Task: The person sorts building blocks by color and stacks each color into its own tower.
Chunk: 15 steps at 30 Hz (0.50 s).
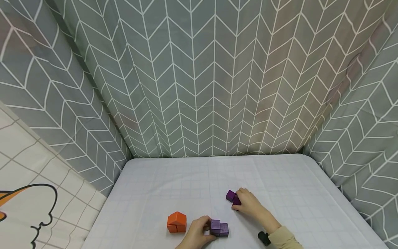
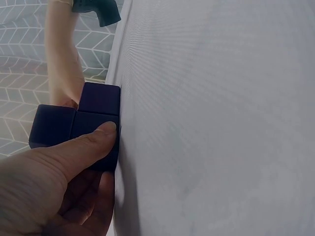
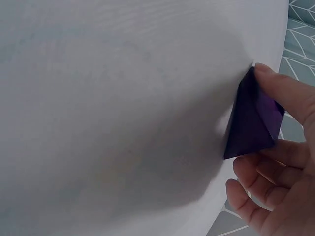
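Observation:
Near the front of the table, my left hand [image 1: 196,232] grips a cluster of light purple blocks [image 1: 219,229], one block standing higher than its neighbour. These blocks [image 2: 98,98] look dark blue in the left wrist view, where the thumb presses on a lower face and the other fingers curl underneath. Farther back and to the right, my right hand [image 1: 251,204] pinches a dark purple block [image 1: 236,201]. A slanted, triangular face of that block [image 3: 248,125] shows in the right wrist view, between thumb and fingers. Right beside it lies another dark purple block [image 1: 230,195].
An orange block shape [image 1: 176,222] with a pointed top stands left of my left hand. The white table [image 1: 161,186] has patterned grey curtains [image 1: 202,86] behind it and at its sides. A dark band [image 1: 264,238] is at the right wrist.

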Each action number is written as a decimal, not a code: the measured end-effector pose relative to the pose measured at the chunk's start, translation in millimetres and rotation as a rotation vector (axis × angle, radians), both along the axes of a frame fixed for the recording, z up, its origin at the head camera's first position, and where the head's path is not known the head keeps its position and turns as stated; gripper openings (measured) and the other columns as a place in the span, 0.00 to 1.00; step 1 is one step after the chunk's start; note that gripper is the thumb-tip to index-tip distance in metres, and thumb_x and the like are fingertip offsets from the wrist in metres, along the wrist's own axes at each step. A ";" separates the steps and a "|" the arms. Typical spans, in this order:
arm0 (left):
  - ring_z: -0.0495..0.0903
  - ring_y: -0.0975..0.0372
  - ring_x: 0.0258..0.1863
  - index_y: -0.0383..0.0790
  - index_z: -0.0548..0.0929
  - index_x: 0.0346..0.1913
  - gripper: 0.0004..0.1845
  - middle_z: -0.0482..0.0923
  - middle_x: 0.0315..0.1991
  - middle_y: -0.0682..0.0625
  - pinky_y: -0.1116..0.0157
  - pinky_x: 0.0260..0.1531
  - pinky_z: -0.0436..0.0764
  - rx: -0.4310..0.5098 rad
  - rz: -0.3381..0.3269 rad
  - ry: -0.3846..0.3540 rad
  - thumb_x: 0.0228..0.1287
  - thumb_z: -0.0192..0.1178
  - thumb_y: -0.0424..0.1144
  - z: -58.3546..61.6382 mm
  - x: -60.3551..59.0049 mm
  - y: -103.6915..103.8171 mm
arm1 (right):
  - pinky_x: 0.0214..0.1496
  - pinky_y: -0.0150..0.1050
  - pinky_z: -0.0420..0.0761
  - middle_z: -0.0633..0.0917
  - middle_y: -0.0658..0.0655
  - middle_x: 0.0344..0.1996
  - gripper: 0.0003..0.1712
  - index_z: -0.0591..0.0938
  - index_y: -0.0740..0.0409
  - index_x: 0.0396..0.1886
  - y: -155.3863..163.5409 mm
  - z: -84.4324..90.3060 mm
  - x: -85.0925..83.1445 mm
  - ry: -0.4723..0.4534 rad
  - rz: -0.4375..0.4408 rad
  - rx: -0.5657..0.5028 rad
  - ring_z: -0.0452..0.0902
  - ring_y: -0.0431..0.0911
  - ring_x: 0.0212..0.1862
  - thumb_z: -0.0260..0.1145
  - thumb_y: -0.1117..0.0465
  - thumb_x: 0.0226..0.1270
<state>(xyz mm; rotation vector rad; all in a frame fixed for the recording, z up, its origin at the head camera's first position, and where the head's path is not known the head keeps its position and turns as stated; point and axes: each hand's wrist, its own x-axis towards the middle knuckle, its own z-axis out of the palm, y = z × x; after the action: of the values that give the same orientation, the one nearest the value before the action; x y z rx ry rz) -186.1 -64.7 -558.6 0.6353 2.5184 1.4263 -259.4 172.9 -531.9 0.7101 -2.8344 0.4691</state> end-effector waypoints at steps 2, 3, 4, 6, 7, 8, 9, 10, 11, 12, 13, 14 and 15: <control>0.75 0.73 0.32 0.45 0.76 0.36 0.17 0.75 0.34 0.61 0.74 0.33 0.77 -0.001 -0.001 0.007 0.41 0.70 0.34 -0.3 -0.7 -0.1 | 0.28 0.37 0.71 0.72 0.50 0.26 0.23 0.76 0.62 0.28 -1.6 -0.8 -1.8 0.002 -0.007 -0.002 0.65 0.41 0.29 0.73 0.50 0.41; 0.75 0.73 0.32 0.45 0.76 0.36 0.17 0.75 0.34 0.61 0.74 0.33 0.77 -0.002 -0.001 0.008 0.41 0.70 0.34 -0.4 -0.9 -0.2 | 0.28 0.37 0.71 0.73 0.50 0.26 0.23 0.76 0.62 0.28 -2.7 -0.8 -2.9 0.003 -0.009 -0.008 0.65 0.41 0.29 0.73 0.50 0.41; 0.75 0.73 0.32 0.45 0.76 0.36 0.17 0.76 0.34 0.61 0.74 0.33 0.77 -0.002 -0.001 0.006 0.41 0.70 0.34 -0.3 -1.1 -0.2 | 0.28 0.37 0.71 0.73 0.50 0.26 0.23 0.76 0.62 0.29 -3.9 -0.8 -4.2 0.007 -0.010 -0.007 0.66 0.40 0.29 0.73 0.50 0.41; 0.74 0.73 0.32 0.45 0.76 0.36 0.17 0.75 0.34 0.61 0.74 0.32 0.77 -0.005 -0.001 -0.001 0.41 0.70 0.34 -0.2 -1.3 -0.4 | 0.29 0.37 0.72 0.73 0.51 0.26 0.23 0.76 0.63 0.30 -6.9 -0.2 -6.6 0.014 -0.005 -0.011 0.66 0.41 0.29 0.72 0.50 0.42; 0.74 0.73 0.32 0.45 0.76 0.36 0.17 0.75 0.34 0.61 0.74 0.32 0.77 -0.005 -0.003 -0.004 0.41 0.70 0.34 0.0 -1.3 -0.5 | 0.29 0.38 0.72 0.74 0.51 0.27 0.23 0.76 0.63 0.30 -8.6 0.4 -7.5 0.013 -0.001 -0.015 0.67 0.41 0.30 0.72 0.50 0.42; 0.74 0.73 0.32 0.45 0.76 0.36 0.17 0.75 0.34 0.61 0.74 0.32 0.77 -0.003 -0.004 -0.008 0.41 0.70 0.34 0.1 -1.3 -0.6 | 0.30 0.38 0.73 0.74 0.51 0.27 0.23 0.76 0.64 0.30 -10.4 0.9 -8.2 0.010 0.004 -0.018 0.67 0.41 0.30 0.72 0.51 0.42; 0.74 0.73 0.32 0.45 0.76 0.36 0.17 0.75 0.34 0.61 0.74 0.32 0.77 0.002 -0.008 -0.012 0.41 0.70 0.34 0.2 -1.3 -0.7 | 0.30 0.38 0.74 0.74 0.51 0.27 0.22 0.76 0.64 0.31 -12.1 1.3 -8.8 0.006 0.009 -0.022 0.68 0.42 0.30 0.72 0.52 0.43; 0.74 0.73 0.32 0.45 0.76 0.37 0.17 0.75 0.34 0.61 0.74 0.33 0.77 0.008 -0.012 -0.015 0.41 0.70 0.34 0.3 -1.3 -0.9 | 0.30 0.38 0.74 0.73 0.52 0.27 0.21 0.76 0.64 0.31 -13.8 1.7 -9.0 0.002 0.018 -0.022 0.68 0.42 0.30 0.71 0.53 0.44; 0.74 0.73 0.32 0.45 0.76 0.37 0.17 0.75 0.34 0.61 0.74 0.33 0.77 0.013 -0.015 -0.018 0.41 0.70 0.34 0.3 -1.3 -1.1 | 0.30 0.39 0.74 0.74 0.52 0.27 0.20 0.76 0.65 0.31 -15.6 2.1 -8.7 -0.002 0.028 -0.028 0.69 0.43 0.31 0.71 0.54 0.45; 0.74 0.73 0.32 0.45 0.76 0.37 0.17 0.75 0.34 0.61 0.74 0.33 0.77 0.019 -0.020 -0.018 0.41 0.70 0.34 0.1 -1.3 -1.3 | 0.30 0.39 0.74 0.73 0.53 0.27 0.19 0.76 0.65 0.30 -17.2 2.2 -8.3 -0.004 0.037 -0.030 0.69 0.43 0.31 0.71 0.56 0.46; 0.74 0.73 0.32 0.45 0.76 0.37 0.17 0.75 0.34 0.61 0.74 0.33 0.77 0.025 -0.023 -0.021 0.41 0.70 0.34 0.0 -1.3 -1.4 | 0.30 0.39 0.74 0.74 0.53 0.27 0.18 0.76 0.65 0.30 -18.7 2.3 -7.8 -0.005 0.045 -0.032 0.69 0.43 0.31 0.71 0.57 0.46; 0.74 0.73 0.33 0.44 0.76 0.37 0.18 0.76 0.35 0.61 0.74 0.33 0.77 0.029 -0.025 -0.022 0.42 0.70 0.34 -0.2 -1.4 -1.6 | 0.30 0.38 0.74 0.74 0.53 0.27 0.16 0.76 0.65 0.29 -20.1 2.5 -7.2 -0.001 0.053 -0.031 0.69 0.43 0.31 0.70 0.58 0.47; 0.75 0.73 0.33 0.44 0.76 0.37 0.18 0.76 0.35 0.61 0.74 0.34 0.77 0.034 -0.028 -0.021 0.42 0.70 0.34 -0.3 -1.4 -1.8 | 0.29 0.38 0.74 0.73 0.53 0.26 0.15 0.76 0.65 0.29 -21.2 1.9 -6.7 0.006 0.061 -0.031 0.69 0.43 0.30 0.70 0.60 0.47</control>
<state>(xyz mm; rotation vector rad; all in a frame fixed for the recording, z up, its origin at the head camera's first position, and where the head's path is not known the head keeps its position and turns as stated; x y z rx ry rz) -187.5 -66.5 -558.9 0.6554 2.4650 1.4611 -266.1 151.7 -530.0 0.7926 -2.7999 0.5181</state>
